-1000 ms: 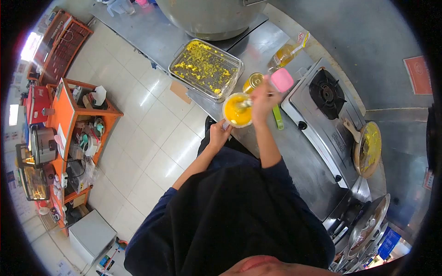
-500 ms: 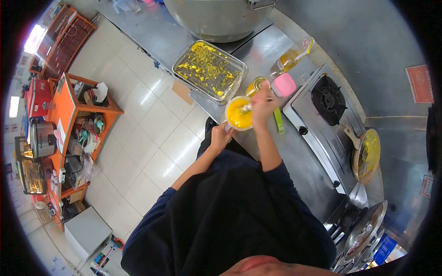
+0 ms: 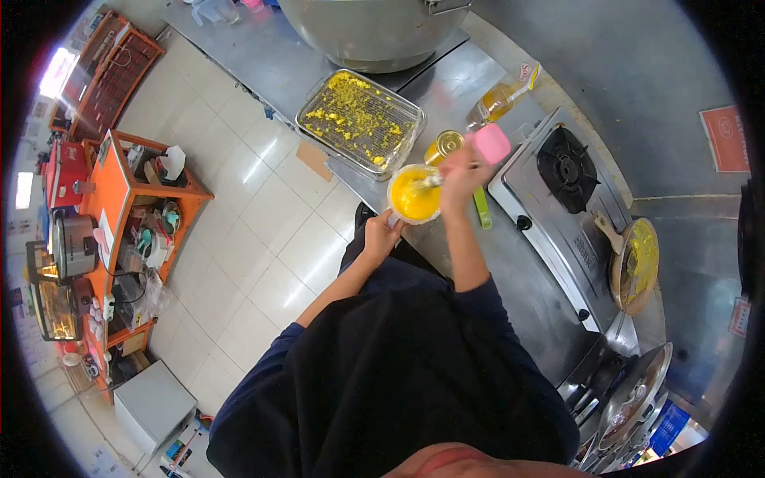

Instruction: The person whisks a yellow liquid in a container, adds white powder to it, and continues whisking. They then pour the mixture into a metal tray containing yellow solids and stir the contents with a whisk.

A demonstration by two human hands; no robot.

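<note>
My left hand is closed around the handle of a white cup, which is tilted so its mouth faces me. Bright yellow liquid, like beaten egg, fills much of it. In my right hand is a whisk, its wire end dipped in the liquid; motion blurs the fingers a little. Just beyond the cup stands a gold-coloured can. A pink container lies behind my right hand, and a green-handled utensil rests on the steel counter beside my wrist.
A wire-racked metal tray with yellow crumbs sits left of the can. An oil bottle lies farther back. On the right is a gas stove, with a yellow-smeared pan beside it. A huge pot stands at the back.
The whisk has shifted slightly within the cup, and my right hand has moved a little with it. My left hand keeps its hold on the cup handle.
</note>
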